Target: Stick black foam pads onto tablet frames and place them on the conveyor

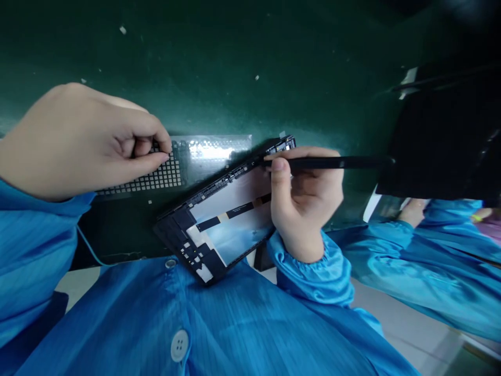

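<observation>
My left hand (117, 138) is closed in a pinch over a sheet of small grey square pads (168, 175) on clear backing. Whatever sits between its thumb and forefinger is too small or hidden to make out. Black tweezers (332, 162) are held in my right hand (307, 198), their tip pointing left over the upper edge of an opened tablet (235, 209). That tablet lies tilted at the bench's near edge, with its silvery inside, dark flex strip and small boards facing up. Part of its right side is hidden behind my right hand.
The green bench top (203, 68) carries a few loose white bits (122, 30). A clear strip (219, 149) extends right from the pads. At the right, a large black panel (442, 141) stands near another person's hand (413, 211) and blue sleeve (385, 240).
</observation>
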Motion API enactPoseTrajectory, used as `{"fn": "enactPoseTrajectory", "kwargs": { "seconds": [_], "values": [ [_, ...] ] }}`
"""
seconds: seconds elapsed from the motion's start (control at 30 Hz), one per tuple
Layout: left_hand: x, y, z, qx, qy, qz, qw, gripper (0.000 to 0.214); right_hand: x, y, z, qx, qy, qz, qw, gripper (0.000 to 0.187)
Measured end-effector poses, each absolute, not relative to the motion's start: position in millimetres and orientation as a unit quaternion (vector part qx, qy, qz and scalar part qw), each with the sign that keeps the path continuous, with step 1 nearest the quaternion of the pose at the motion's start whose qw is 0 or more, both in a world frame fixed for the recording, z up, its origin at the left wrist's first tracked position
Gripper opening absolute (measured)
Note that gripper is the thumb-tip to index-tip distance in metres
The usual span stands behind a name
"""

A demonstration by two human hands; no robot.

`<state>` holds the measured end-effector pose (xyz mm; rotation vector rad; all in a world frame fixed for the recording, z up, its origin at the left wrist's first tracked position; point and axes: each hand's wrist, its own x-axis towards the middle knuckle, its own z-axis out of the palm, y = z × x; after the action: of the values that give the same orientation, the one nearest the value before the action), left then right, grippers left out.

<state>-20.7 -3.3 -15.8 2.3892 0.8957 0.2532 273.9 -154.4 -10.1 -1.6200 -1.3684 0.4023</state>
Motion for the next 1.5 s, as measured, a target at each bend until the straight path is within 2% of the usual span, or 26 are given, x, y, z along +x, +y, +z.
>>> {"fn": "enactPoseTrajectory", "kwargs": {
  "seconds": [0.1,0.2,0.3,0.37,0.53,0.77,0.83,0.9,1.0,1.07,1.2,1.5],
  "values": [
    [-17.6,-4.7,-13.0,0.899,0.330,0.096,0.271,0.057,268.9,-143.7,12.4,-0.661,-0.585,0.190,0.430,0.010],
    [-14.8,-4.9,-9.5,0.899,0.333,0.089,0.270,0.056,257.5,-112.7,20.7,-0.590,-0.627,0.318,0.397,0.010],
    [-13.9,-4.0,-7.2,0.892,0.340,0.076,0.289,0.053,245.6,-80.7,9.1,-0.508,-0.665,0.438,0.328,0.026],
    [-13.7,-3.6,-6.5,0.889,0.343,0.063,0.295,0.048,240.3,-69.8,-0.9,-0.489,-0.669,0.467,0.307,0.032],
    [-12.5,-5.1,-5.7,0.893,0.352,0.034,0.279,0.030,236.9,-73.5,-5.1,-0.517,-0.624,0.487,0.326,0.037],
    [-13.0,-1.0,-5.2,0.892,0.344,0.039,0.291,0.044,234.7,-64.0,-8.8,-0.506,-0.645,0.482,0.308,0.033],
    [-12.6,1.3,-3.3,0.893,0.342,0.025,0.290,0.047,239.9,-60.4,-9.6,-0.476,-0.615,0.527,0.342,0.036],
    [-11.8,-0.5,0.4,0.892,0.343,0.034,0.294,0.046,251.8,-67.1,-5.2,-0.453,-0.546,0.570,0.415,0.033],
    [-7.7,-17.4,8.8,0.891,0.368,0.048,0.262,0.053,281.0,-106.1,6.4,-0.498,-0.457,0.522,0.521,0.020],
    [-1.4,-37.4,14.3,0.894,0.397,0.021,0.206,0.067,302.4,-147.2,10.7,-0.568,-0.428,0.439,0.549,0.014],
    [16.0,-77.6,18.3,0.905,0.385,-0.040,0.178,0.086,331.6,-223.7,1.4,-0.670,-0.403,0.319,0.535,0.007],
    [14.4,-94.1,-3.8,0.875,0.385,-0.036,0.292,0.083,334.8,-259.0,-21.1,-0.661,-0.454,0.263,0.537,0.009]
  ]
}}
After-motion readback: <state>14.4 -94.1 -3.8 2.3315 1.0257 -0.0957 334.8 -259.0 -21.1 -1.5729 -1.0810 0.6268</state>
